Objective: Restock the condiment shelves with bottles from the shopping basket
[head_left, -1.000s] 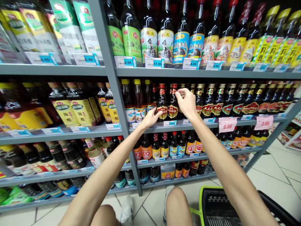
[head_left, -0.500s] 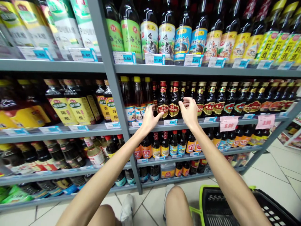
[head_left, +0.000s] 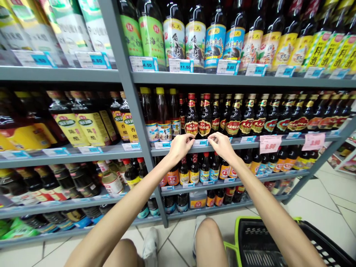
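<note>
My left hand (head_left: 181,145) is at the front edge of the middle shelf (head_left: 239,140), its fingertips drawn together by the left end of a price tag (head_left: 200,143). At that tag's other end is my right hand (head_left: 222,145), thumb and fingers pinched. Whether either one grips the tag or only touches it, I cannot tell. Just behind the fingertips stand two dark, red-capped sauce bottles (head_left: 191,118) (head_left: 205,120) with red and gold labels, upright side by side. Yellow-capped bottles (head_left: 163,118) are left of them, and gold-capped bottles (head_left: 233,118) are to the right.
A grey upright post (head_left: 133,100) divides the shelving. Tall bottles (head_left: 194,40) line the shelf above, smaller ones (head_left: 205,170) the shelf below. Pink price cards (head_left: 270,144) hang at the right. A black and green basket (head_left: 267,226) sits on the tiled floor beside my knee.
Both hands have come down from beside the two red-capped bottles to the shelf edge and moved closer together. Their fingers have closed. The bottles stay upright on the shelf.
</note>
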Available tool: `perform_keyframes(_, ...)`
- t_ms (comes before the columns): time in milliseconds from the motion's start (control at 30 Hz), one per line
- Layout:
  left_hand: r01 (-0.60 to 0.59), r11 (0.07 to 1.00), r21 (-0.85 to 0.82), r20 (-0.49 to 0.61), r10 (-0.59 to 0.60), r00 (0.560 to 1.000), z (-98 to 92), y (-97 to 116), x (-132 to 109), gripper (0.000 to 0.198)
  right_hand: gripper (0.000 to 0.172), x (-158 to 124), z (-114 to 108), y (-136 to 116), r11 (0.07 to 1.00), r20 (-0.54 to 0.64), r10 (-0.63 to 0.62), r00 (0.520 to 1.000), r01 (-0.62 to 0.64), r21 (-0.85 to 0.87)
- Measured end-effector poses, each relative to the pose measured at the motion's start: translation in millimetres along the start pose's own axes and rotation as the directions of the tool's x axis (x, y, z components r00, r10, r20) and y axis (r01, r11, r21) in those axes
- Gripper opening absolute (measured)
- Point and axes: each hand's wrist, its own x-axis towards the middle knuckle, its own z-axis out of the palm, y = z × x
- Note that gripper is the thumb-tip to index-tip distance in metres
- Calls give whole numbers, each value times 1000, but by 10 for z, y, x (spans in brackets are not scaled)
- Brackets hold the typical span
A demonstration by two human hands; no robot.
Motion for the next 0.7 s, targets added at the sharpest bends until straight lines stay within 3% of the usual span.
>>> perform_keyframes(367, 32, 988, 151, 41, -38, 998, 39, 115, -50, 18, 15, -14, -1, 12, 997, 19, -71, 997, 71, -20)
perform_keyframes(433, 39, 992, 116, 24, -42, 999, 17, 131, -66, 17, 15, -11, -17, 13, 997, 14, -72, 997, 72, -13)
perform_keyframes(500, 42, 999, 33, -53, -40, 998, -32, 125, -59, 16, 12, 15, -28, 6, 1000, -66, -24, 998, 25, 14)
perform_keyframes(533, 42, 999, -5, -120, -43, 992, -63, 116, -43, 16, 17, 42, -25, 0, 999, -123, 13, 992, -9, 34)
perform_keyframes(633, 65, 997, -43, -314, -75, 946, -136, 82, 54, 26, 52, 173, 33, -24, 990, -246, 131, 960, -111, 90)
perform_keyframes(700, 100, 994, -53, -318, -112, 942, -142, 64, 135, 38, 63, 277, 106, -41, 979, -239, 185, 953, -158, 128)
